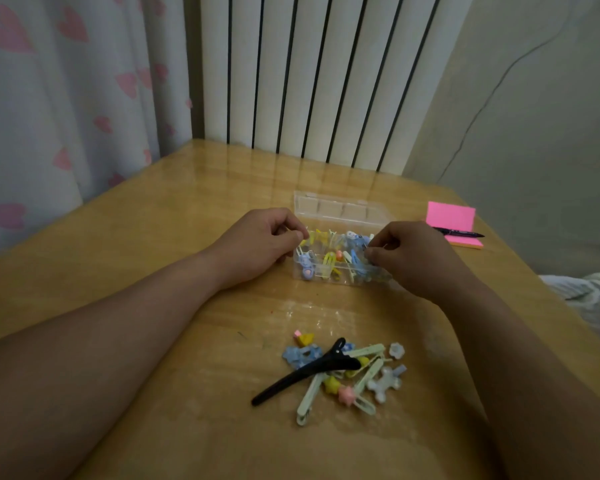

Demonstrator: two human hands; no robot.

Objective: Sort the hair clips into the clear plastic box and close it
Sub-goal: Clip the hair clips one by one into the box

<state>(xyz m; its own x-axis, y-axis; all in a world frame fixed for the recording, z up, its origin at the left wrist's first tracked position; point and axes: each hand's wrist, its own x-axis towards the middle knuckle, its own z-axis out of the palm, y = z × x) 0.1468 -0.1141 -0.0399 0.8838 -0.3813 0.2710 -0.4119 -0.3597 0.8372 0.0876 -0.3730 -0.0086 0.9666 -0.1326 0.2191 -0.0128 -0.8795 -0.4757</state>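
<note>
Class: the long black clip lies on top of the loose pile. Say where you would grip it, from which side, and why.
Pinch the black clip across its slim tapered end, coming from above on the left. That end juts clear of the small clips onto bare table, so fingers likely find room there.

Bare left forearm (118, 327) and bare right forearm (520, 341), uncovered from elbow to wrist, smooth and rounded. The left grip (260, 242), left of the clear plastic box (340, 216), and the right grip (409, 258), on the box's right, are bare too, with short, full fingers.
</note>
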